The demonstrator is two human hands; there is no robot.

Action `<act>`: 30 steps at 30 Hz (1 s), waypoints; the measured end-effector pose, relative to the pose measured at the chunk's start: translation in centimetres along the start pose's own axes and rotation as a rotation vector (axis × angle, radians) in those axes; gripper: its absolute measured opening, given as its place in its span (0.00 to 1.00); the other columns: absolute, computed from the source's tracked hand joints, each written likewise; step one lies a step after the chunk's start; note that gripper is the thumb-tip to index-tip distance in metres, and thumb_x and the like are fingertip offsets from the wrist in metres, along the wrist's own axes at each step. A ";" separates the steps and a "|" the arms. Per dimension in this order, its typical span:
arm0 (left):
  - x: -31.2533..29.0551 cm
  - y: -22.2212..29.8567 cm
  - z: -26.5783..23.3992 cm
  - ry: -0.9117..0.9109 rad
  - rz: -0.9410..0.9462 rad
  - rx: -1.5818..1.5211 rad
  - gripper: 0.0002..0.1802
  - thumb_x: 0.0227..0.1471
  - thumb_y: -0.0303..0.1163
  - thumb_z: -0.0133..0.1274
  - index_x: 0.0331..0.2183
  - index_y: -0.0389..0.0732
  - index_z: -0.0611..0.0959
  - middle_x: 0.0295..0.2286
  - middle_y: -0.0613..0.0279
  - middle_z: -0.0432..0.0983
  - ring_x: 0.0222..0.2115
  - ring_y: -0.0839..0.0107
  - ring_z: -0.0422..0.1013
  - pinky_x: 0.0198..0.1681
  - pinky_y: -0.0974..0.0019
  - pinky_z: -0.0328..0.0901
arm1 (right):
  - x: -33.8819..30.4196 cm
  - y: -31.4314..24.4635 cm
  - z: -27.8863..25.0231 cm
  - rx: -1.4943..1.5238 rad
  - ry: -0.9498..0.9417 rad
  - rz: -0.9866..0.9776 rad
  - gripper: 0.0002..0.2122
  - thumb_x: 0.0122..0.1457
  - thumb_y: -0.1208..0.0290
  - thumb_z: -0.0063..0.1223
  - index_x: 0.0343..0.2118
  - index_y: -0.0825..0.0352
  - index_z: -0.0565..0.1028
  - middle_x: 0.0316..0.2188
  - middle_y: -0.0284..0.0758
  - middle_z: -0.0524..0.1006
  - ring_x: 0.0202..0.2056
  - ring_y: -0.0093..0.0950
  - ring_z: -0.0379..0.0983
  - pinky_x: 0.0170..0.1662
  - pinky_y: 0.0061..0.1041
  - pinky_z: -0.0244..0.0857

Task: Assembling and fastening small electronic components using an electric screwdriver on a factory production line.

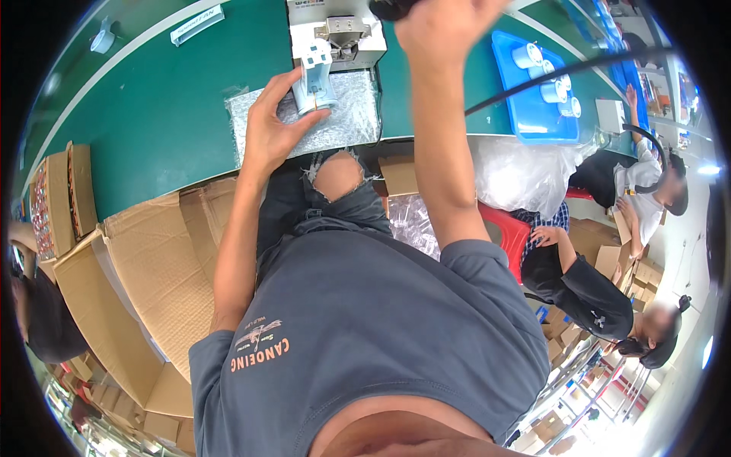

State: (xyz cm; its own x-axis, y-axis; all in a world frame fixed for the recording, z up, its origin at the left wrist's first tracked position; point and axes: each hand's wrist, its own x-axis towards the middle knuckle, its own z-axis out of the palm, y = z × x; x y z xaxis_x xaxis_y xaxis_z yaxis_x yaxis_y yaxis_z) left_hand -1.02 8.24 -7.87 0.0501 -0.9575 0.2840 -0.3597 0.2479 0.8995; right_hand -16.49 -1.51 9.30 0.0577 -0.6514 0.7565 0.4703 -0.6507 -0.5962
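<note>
My left hand (278,122) holds a white plastic housing (314,84) between thumb and fingers. The housing stands upright at the front of a white bench machine (301,34), just before its metal fixture (346,34). Below it, a sheet of clear bubble wrap (354,103) lies on the green table. My right hand (449,30) is raised at the top edge, to the right of the machine, and smeared by motion. It is closed on a black handle (392,7), which the frame cuts off, as it does part of the hand.
On the right of the green table (160,107) sits a blue tray (525,114) with several white round parts. A black cable (548,84) crosses there. Open cardboard boxes (156,266) stand at left, a plastic bag (518,175) at right. Other people sit at right.
</note>
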 end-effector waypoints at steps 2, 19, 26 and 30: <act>0.0 0.2 -0.1 0.013 0.001 0.041 0.38 0.40 0.30 0.75 0.54 0.34 0.80 0.48 0.54 0.79 0.48 0.62 0.76 0.54 0.63 0.68 | -1.1 -1.4 1.1 0.182 0.113 0.050 0.18 0.70 0.68 0.50 0.56 0.73 0.64 0.23 0.36 0.73 0.18 0.21 0.68 0.22 0.17 0.64; 0.2 0.3 0.0 0.031 -0.012 0.045 0.39 0.39 0.31 0.76 0.54 0.33 0.79 0.48 0.52 0.79 0.47 0.62 0.76 0.54 0.63 0.68 | -4.1 -0.3 3.1 0.060 0.098 0.033 0.15 0.66 0.76 0.51 0.51 0.73 0.62 0.22 0.36 0.74 0.19 0.17 0.66 0.21 0.16 0.58; 0.2 0.2 0.3 0.020 -0.010 0.010 0.39 0.39 0.31 0.76 0.54 0.33 0.79 0.47 0.53 0.79 0.47 0.62 0.76 0.53 0.63 0.68 | -1.9 2.4 0.8 -0.060 -0.194 -0.369 0.15 0.66 0.76 0.52 0.51 0.73 0.62 0.22 0.37 0.74 0.18 0.17 0.66 0.21 0.15 0.58; 0.0 0.2 0.4 0.033 0.014 0.022 0.38 0.40 0.30 0.75 0.54 0.34 0.80 0.47 0.54 0.79 0.46 0.62 0.76 0.53 0.63 0.68 | -2.2 3.5 0.9 -0.007 -0.208 -0.398 0.19 0.64 0.79 0.54 0.54 0.73 0.62 0.25 0.38 0.75 0.20 0.19 0.68 0.22 0.17 0.61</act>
State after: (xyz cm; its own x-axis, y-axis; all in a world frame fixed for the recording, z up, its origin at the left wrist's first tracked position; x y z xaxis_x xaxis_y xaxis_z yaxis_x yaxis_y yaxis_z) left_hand -1.44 8.24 -7.86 0.0751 -0.9486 0.3076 -0.3813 0.2577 0.8878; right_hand -14.18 -2.01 5.83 0.0496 -0.2574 0.9650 0.4862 -0.8377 -0.2485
